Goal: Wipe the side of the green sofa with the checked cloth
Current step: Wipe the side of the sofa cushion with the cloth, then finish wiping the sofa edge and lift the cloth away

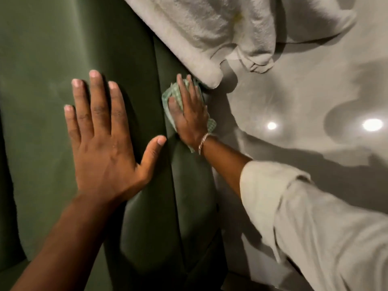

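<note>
The green sofa (42, 59) fills the left half of the head view, with its side panel running down the middle. My left hand (100, 139) lies flat on the sofa's upper surface, fingers spread, holding nothing. My right hand (189, 114) presses the green-and-white checked cloth (170, 95) flat against the sofa's side. The cloth shows above the fingers and below the wrist; most of it is hidden under the palm. A bracelet sits on my right wrist.
A cream towel or cushion (199, 34) lies at the top, its corner almost touching the cloth. The glossy grey floor (315, 101) to the right reflects two ceiling lights. My white rolled sleeve (315, 227) crosses the lower right.
</note>
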`<state>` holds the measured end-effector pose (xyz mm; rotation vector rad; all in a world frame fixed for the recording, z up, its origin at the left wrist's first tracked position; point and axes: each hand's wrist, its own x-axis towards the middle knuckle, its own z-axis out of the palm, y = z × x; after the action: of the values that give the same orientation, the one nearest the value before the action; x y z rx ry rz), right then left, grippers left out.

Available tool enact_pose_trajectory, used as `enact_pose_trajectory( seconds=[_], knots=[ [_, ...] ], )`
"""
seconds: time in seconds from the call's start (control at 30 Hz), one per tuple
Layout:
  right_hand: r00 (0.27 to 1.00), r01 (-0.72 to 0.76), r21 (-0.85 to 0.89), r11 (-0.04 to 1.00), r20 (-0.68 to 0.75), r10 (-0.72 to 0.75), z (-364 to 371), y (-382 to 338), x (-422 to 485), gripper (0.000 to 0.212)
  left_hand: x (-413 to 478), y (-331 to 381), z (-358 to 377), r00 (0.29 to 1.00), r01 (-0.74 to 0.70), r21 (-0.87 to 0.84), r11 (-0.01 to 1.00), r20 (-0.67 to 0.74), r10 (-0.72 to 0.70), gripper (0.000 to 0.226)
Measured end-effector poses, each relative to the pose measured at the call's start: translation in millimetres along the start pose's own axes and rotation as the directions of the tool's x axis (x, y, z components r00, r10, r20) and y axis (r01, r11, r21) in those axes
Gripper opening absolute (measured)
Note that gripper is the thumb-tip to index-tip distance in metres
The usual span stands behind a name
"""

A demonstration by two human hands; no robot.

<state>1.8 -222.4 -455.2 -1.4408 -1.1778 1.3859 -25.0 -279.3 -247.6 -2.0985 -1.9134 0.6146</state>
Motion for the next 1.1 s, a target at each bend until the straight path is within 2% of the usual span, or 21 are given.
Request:
enact_pose_trajectory(
  seconds=[0.1, 0.2, 0.3, 0.37, 0.4, 0.47, 0.5, 0.53, 0.57, 0.6, 0.63, 0.7, 0.73, 0.77, 0.8, 0.83, 0.87, 0.93, 1.03, 1.1],
  knots=[
    [0.992, -0.109, 0.052, 0.993, 0.069, 0.105, 0.4, 21.0, -10.4, 0.071, 3.0, 3.3, 0.5, 1.0, 0.019, 0.01, 1.0, -0.013, -0.019, 0.093],
    [0.954, -0.264, 0.071, 0.962, 0.164, 0.25, -1.5, 29.9, -68.4, 0.066, 4.8, 2.9, -0.5, 1.0, 0.015, 0.019, 1.0, -0.004, -0.015, 0.089],
    [0.936, -0.342, 0.09, 0.935, 0.122, 0.33, -4.8, 9.9, -122.4, 0.059, 9.0, 11.1, -5.1, 0.999, 0.044, -0.007, 0.999, -0.007, -0.044, 0.081],
    [0.919, -0.385, 0.148, 0.911, 0.156, 0.363, -16.6, -15.4, -139.6, 0.055, 9.0, 14.5, -7.3, 0.998, 0.05, -0.083, 0.995, -0.019, -0.052, 0.078],
    [0.887, -0.459, 0.241, 0.855, 0.181, 0.425, -28.3, -31.7, -141.1, 0.05, 8.1, 13.1, -10.1, 0.999, 0.032, -0.149, 0.988, -0.033, -0.038, 0.075],
    [0.76, -0.643, 0.447, 0.622, 0.277, 0.587, -57.2, -69.7, -137.4, 0.04, 1.0, 5.9, -15.6, 0.995, 0.014, -0.384, 0.923, -0.087, -0.051, 0.066],
    [0.697, -0.7, 0.512, 0.497, 0.344, 0.629, -66.6, -86.9, -133.5, 0.04, -4.0, 2.6, -20.0, 0.988, 0.053, -0.573, 0.818, -0.088, -0.126, 0.061],
    [0.652, -0.736, 0.546, 0.4, 0.413, 0.635, -70.8, -98.7, -130.8, 0.042, -11.6, 1.8, -24.9, 0.974, 0.128, -0.755, 0.644, -0.026, -0.224, 0.057],
    [0.631, -0.756, 0.55, 0.356, 0.465, 0.621, -72.7, -115.1, -128.5, 0.045, -20.0, -0.2, -33.2, 0.947, 0.214, -0.879, 0.426, 0.08, -0.31, 0.055],
    [0.62, -0.77, 0.543, 0.336, 0.507, 0.599, -73.4, -129.4, -126.6, 0.047, -28.7, 1.0, -41.0, 0.914, 0.294, -0.93, 0.221, 0.206, -0.35, 0.057],
    [0.611, -0.777, 0.543, 0.318, 0.53, 0.589, -72.0, -143.5, -123.6, 0.051, -36.2, 1.8, -49.0, 0.885, 0.359, -0.931, 0.065, 0.317, -0.341, 0.061],
    [0.629, -0.766, 0.539, 0.351, 0.512, 0.585, -72.0, -173.2, -117.4, 0.051, -43.8, 1.9, -66.1, 0.842, 0.463, -0.878, -0.124, 0.479, -0.248, 0.059],
    [0.65, -0.75, 0.541, 0.38, 0.499, 0.573, -73.5, -195.5, -116.8, 0.045, -43.3, -3.4, -78.8, 0.818, 0.487, -0.837, -0.251, 0.537, -0.203, 0.054],
    [0.691, -0.717, 0.555, 0.421, 0.487, 0.535, -75.4, -216.0, -116.0, 0.039, -40.3, -10.1, -92.5, 0.801, 0.479, -0.789, -0.386, 0.572, -0.176, 0.051],
    [0.759, -0.651, 0.542, 0.531, 0.443, 0.478, -78.2, -236.1, -113.4, 0.033, -35.1, -15.8, -104.6, 0.783, 0.446, -0.748, -0.492, 0.592, -0.189, 0.048],
    [0.821, -0.569, 0.497, 0.655, 0.396, 0.412, -82.0, -256.2, -109.7, 0.033, -28.5, -21.2, -117.6, 0.769, 0.394, -0.733, -0.555, 0.594, -0.238, 0.045],
    [0.86, -0.495, 0.442, 0.748, 0.371, 0.35, -87.5, -272.3, -107.0, 0.036, -22.2, -25.2, -130.2, 0.754, 0.349, -0.744, -0.569, 0.583, -0.301, 0.04],
    [0.908, -0.36, 0.359, 0.861, 0.348, 0.235, -101.4, -306.6, -92.7, 0.039, -2.9, -35.9, -157.6, 0.722, 0.26, -0.773, -0.579, 0.554, -0.415, 0.036],
    [0.965, -0.202, 0.322, 0.925, 0.224, 0.133, -134.7, -354.3, -58.0, 0.034, 37.2, -48.6, -195.6, 0.674, 0.128, -0.685, -0.717, 0.591, -0.444, 0.037],
    [0.985, -0.154, 0.337, 0.929, 0.125, 0.118, -160.7, -379.8, -20.1, 0.038, 72.9, -55.4, -222.9, 0.729, 0.051, -0.581, -0.812, 0.578, -0.367, 0.034]
  ],
)
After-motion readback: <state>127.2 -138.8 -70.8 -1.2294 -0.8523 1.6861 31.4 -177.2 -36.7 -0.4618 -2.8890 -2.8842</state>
